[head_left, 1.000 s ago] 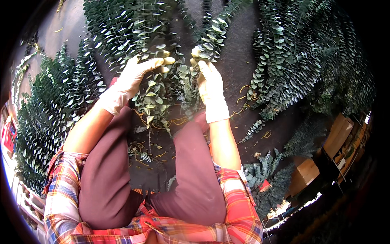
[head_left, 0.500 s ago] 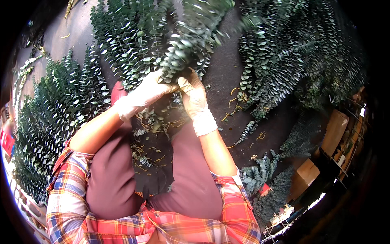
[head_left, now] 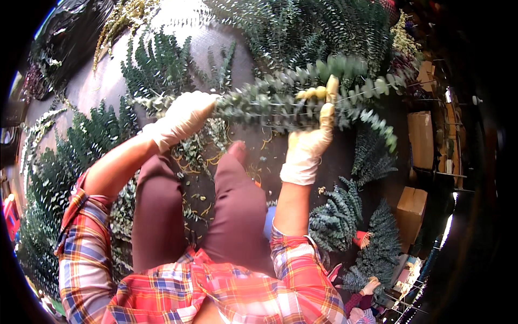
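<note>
A small bunch of leafy eucalyptus stems [head_left: 253, 102] lies crosswise in front of me, its leafy tips toward the right and partly blurred. My left hand [head_left: 186, 119], in a pale glove, is closed round the stems near their left end, where short leafy ends stick out past the fist. My right hand [head_left: 310, 148], gloved with yellowish stained fingers, is at the leafy right part of the bunch. Its fingers are stretched and apart, reaching up across the leaves. Whether the thumb touches a stem is hidden.
Eucalyptus piles [head_left: 318, 32] spread beyond my hands; another pile [head_left: 81, 162] lies at left. Leaf scraps litter the dark floor between my legs. Cardboard boxes [head_left: 411, 213] stand at right. Near the lower right, another person's hand [head_left: 370, 285] is beside eucalyptus branches [head_left: 380, 248].
The bunch has swung from upright to crosswise. My hands, together before, are now apart: the right has moved right and its fingers have spread. My view has turned rightward.
</note>
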Demonstrator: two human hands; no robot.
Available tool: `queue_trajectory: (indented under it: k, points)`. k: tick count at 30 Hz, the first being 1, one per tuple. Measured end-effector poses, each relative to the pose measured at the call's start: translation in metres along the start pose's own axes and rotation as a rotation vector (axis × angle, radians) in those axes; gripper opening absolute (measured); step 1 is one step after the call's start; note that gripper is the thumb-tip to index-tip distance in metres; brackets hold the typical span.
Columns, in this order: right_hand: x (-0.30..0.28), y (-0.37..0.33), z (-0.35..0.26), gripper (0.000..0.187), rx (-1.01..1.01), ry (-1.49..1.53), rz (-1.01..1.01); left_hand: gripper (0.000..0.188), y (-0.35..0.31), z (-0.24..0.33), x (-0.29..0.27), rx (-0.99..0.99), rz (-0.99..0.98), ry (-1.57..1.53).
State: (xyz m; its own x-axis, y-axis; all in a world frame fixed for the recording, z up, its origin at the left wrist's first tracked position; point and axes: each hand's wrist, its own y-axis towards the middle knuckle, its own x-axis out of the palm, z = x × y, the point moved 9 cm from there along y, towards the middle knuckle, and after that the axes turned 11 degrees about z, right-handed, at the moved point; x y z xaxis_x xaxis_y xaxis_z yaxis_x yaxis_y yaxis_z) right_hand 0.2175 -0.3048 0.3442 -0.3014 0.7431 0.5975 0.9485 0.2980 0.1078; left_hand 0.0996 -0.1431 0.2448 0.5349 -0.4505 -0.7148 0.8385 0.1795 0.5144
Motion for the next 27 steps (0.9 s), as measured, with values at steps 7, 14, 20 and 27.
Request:
queue_trajectory:
  k: [7, 14, 20, 27]
  points:
    - [0.026, -0.083, -0.091, 0.050, -0.152, 0.009, 0.031, 0.041, -0.055, 0.011, -0.139, 0.047, 0.456, 0.210]
    - [0.031, -0.084, -0.077, 0.047, 0.134, 0.220, -0.385, 0.026, -0.129, -0.026, -0.341, -0.523, 0.482, 0.248]
    - [-0.008, -0.087, 0.027, 0.041, 0.432, 0.162, -0.232, 0.026, -0.367, -0.026, -0.330, -1.203, 0.492, -0.410]
    - [-0.010, -0.094, 0.099, 0.037, 0.622, 0.113, -0.254, 0.030, -0.490, -0.087, -0.219, -1.488, 0.676, -0.466]
